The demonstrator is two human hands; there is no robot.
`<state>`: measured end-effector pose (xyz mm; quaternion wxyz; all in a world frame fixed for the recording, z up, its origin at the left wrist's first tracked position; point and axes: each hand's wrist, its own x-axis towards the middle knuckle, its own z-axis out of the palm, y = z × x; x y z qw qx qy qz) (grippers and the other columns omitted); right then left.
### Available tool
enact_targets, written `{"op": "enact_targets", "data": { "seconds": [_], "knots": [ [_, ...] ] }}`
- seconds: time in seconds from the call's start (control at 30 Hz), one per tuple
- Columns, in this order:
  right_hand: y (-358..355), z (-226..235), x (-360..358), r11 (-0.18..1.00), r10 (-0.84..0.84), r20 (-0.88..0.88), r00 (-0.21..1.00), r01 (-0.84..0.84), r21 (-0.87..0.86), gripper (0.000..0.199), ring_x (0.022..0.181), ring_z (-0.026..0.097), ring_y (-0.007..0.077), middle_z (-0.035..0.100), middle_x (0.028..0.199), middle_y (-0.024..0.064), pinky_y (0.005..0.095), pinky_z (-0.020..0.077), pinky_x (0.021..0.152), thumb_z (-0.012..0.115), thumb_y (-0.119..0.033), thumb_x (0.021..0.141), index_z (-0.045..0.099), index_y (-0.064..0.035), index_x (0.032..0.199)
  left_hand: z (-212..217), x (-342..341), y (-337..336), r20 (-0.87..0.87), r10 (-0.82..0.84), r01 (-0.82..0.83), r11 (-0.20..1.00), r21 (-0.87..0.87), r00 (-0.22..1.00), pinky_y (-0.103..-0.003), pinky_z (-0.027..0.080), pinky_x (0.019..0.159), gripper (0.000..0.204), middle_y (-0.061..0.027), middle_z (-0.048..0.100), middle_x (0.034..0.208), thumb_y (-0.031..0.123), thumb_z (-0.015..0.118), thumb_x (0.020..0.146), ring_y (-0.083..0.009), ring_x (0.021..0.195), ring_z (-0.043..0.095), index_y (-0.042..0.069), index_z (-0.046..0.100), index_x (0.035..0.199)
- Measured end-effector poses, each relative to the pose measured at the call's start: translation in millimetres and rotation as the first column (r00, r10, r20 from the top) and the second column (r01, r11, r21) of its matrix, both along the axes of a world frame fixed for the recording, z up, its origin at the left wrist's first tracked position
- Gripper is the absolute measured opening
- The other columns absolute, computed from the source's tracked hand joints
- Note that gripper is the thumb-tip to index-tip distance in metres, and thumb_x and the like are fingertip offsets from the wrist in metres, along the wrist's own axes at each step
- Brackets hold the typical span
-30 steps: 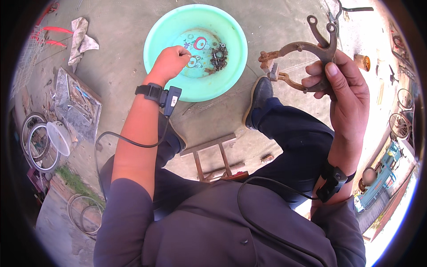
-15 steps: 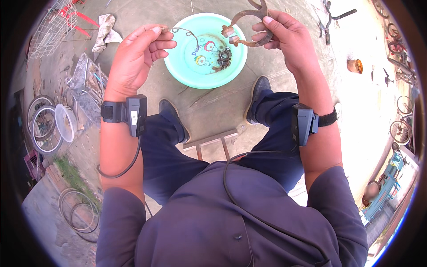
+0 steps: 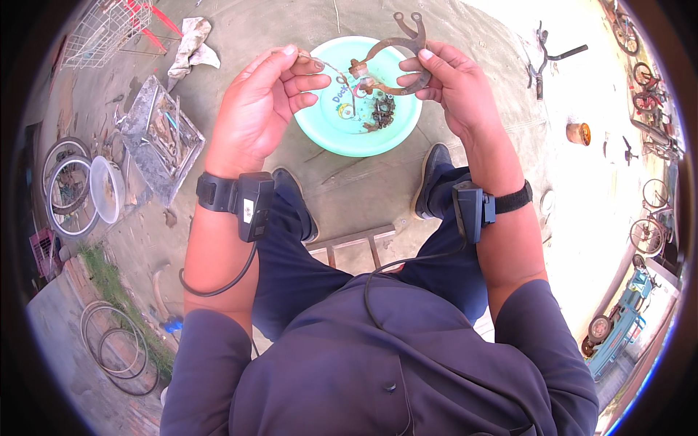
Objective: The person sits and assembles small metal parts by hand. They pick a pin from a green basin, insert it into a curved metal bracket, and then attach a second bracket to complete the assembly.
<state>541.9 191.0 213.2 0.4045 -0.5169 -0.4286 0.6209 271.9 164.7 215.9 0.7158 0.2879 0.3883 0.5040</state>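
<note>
My left hand pinches one end of a thin, bent wire spring with small loops between thumb and forefinger. Its other fingers stay loosely curled. In my right hand is a rusty bicycle brake caliper, gripped by one curved arm, with its forked ends upward. Brake pads at its tips point left, close to the wire. Both parts are held above a mint-green basin on the ground. Inside the basin lies a heap of small dark metal parts.
A grey tray of tools, a rag, a wire basket and wheels lie leftward. On the right are a handlebar, a rusty can and several bicycles. A wooden stool stands between my legs.
My hands have come closer together, bringing the wire spring near the caliper's pads. The caliper has tilted, its forked end now more upright. The whole view has shifted slightly.
</note>
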Motion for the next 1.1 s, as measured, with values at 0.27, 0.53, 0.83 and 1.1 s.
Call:
{"op": "enact_targets", "data": {
  "seconds": [0.27,0.53,0.83,1.1],
  "knots": [
    [7,-3,-12,0.993,0.106,-0.089,0.99,-0.11,-0.05,0.031,0.083,0.07,0.0164,0.071,0.099,0.0101,0.0238,0.0517,0.065,0.055,-0.017,0.1,0.059,-0.0014,0.125,0,11,6,-0.042,-0.041,0.04,0.999,-0.023,0.998,-0.027,0.054,0.071,0.022,-0.01,0.07,0.098,0.024,0.055,0.1,-0.0186,0.086,0.07,0.004,0.063,0.105],
    [6,-6,-15,0.961,0.246,-0.128,0.961,-0.259,-0.097,0.031,0.083,0.07,0.0157,0.071,0.101,0.0093,0.0234,0.0521,0.065,0.055,-0.02,0.1,0.06,-0.0023,0.125,0,24,10,-0.052,0.0,0.0,1.0,0.0,0.999,-0.025,0.055,0.068,0.018,-0.0105,0.071,0.096,0.019,0.059,0.098,-0.0179,0.084,0.071,0.002,0.062,0.103],
    [-3,-8,-21,0.948,0.257,-0.206,0.944,-0.288,-0.137,0.03,0.082,0.069,0.0158,0.071,0.1,0.0097,0.0249,0.0519,0.064,0.058,-0.019,0.098,0.061,-0.0014,0.122,-3,32,8,-0.107,0.03,-0.03,1.0,0.008,0.994,-0.024,0.055,0.069,0.013,-0.0109,0.071,0.097,0.016,0.061,0.097,-0.017,0.085,0.071,0.005,0.062,0.103],
    [-3,-9,-24,0.945,0.269,-0.2,0.942,-0.298,-0.132,0.029,0.081,0.068,0.0149,0.071,0.099,0.0093,0.024,0.0494,0.062,0.057,-0.019,0.098,0.061,-0.0014,0.12,-3,38,6,-0.266,0.054,-0.041,0.998,0.052,0.963,-0.019,0.046,0.058,0.013,-0.0089,0.071,0.096,0.016,0.065,0.094,-0.0111,0.08,0.069,0.004,0.063,0.101]
  ]
}}
